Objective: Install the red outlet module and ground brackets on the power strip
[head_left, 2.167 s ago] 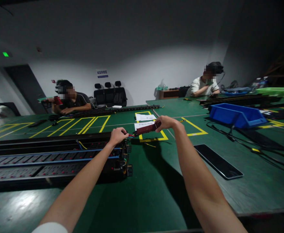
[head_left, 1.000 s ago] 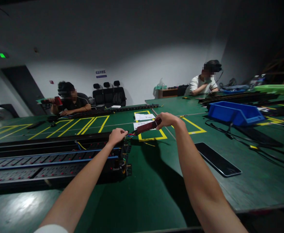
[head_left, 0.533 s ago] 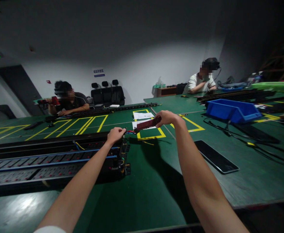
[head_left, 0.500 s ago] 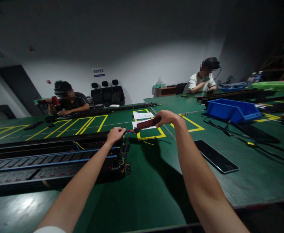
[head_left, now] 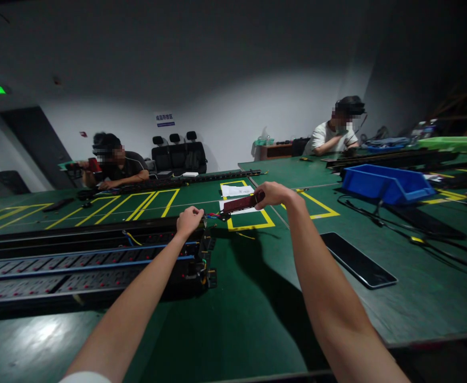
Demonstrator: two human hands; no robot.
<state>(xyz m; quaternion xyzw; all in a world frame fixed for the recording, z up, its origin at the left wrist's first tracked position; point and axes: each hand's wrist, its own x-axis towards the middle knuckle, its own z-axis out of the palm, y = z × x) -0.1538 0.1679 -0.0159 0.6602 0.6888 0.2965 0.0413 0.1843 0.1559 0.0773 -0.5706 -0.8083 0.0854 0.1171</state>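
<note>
Between my hands hangs a dark red, flat oblong part [head_left: 239,204], its far right end pinched by my right hand [head_left: 273,195]. From its left end, red and blue wires [head_left: 214,215] run to my left hand [head_left: 190,220]. The fingers of that hand are pinched together at the wires' end; exactly what they grip is too small to make out. Just under my left hand lies the end of a long black strip assembly [head_left: 138,260] with blue rails and rows of red-dotted sockets. A short yellow and blue wire [head_left: 132,238] sticks up from it.
A smartphone [head_left: 357,260] lies by my right forearm. Behind it are black cables [head_left: 381,221] and a blue bin [head_left: 385,183]. Papers [head_left: 236,190] lie within yellow tape beyond my hands. Two people [head_left: 116,165] sit across the table [head_left: 217,330], one holding a red tool.
My left hand has shifted very slightly left and up. The red part stays in my right hand. The whole view has drifted a little.
</note>
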